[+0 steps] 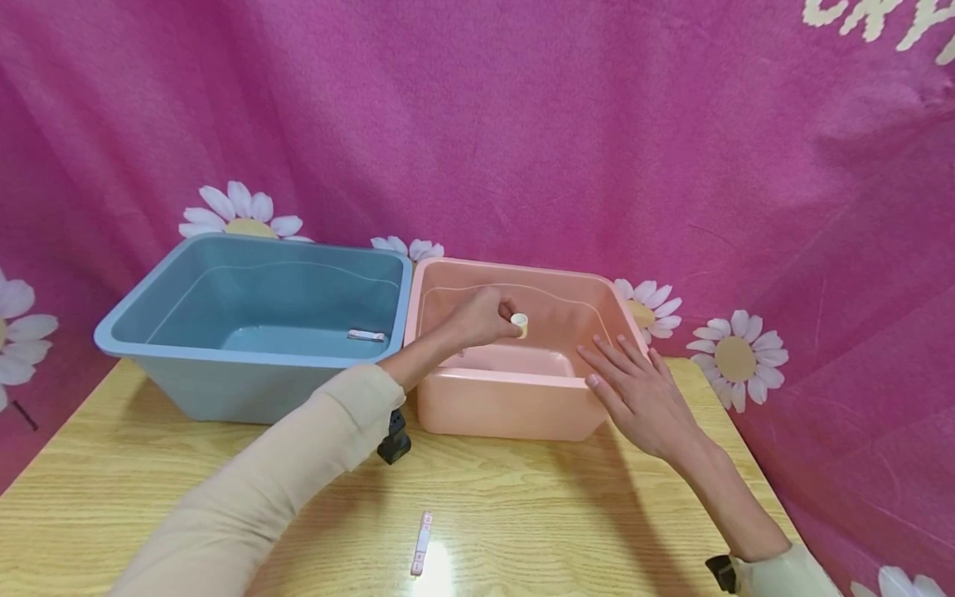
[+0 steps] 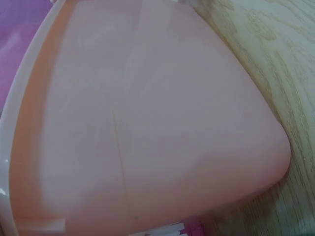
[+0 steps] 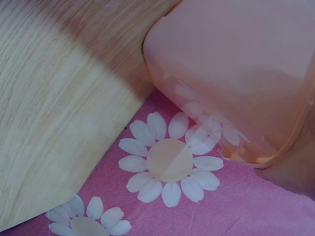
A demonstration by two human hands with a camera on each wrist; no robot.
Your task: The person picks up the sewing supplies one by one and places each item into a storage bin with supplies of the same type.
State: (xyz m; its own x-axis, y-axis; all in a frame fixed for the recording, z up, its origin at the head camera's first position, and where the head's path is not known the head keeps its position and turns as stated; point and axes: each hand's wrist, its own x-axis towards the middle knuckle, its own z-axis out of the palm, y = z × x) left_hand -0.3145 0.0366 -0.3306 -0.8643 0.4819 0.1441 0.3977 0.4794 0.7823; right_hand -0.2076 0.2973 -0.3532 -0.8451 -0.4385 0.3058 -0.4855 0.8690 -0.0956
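In the head view my left hand (image 1: pixel 483 318) pinches a small cream-white cylinder (image 1: pixel 520 324) between thumb and fingers, above the inside of the pink bin (image 1: pixel 515 406). My right hand (image 1: pixel 637 396) rests on that bin's right rim, fingers stretched over the inner wall and spread. A sliver of this hand (image 3: pixel 295 169) shows at the edge of the right wrist view, beside the rim. The left wrist view holds mostly the pink bin's outer wall (image 2: pixel 147 113); the left hand is out of sight there.
A blue bin (image 1: pixel 239 385) stands against the pink bin's left side, with a small white-and-pink strip (image 1: pixel 366 335) on its floor. Another pink-and-white strip (image 1: pixel 421 543) lies on the wooden table (image 1: pixel 522 514) near the front. A magenta flowered cloth (image 1: pixel 477 124) hangs behind.
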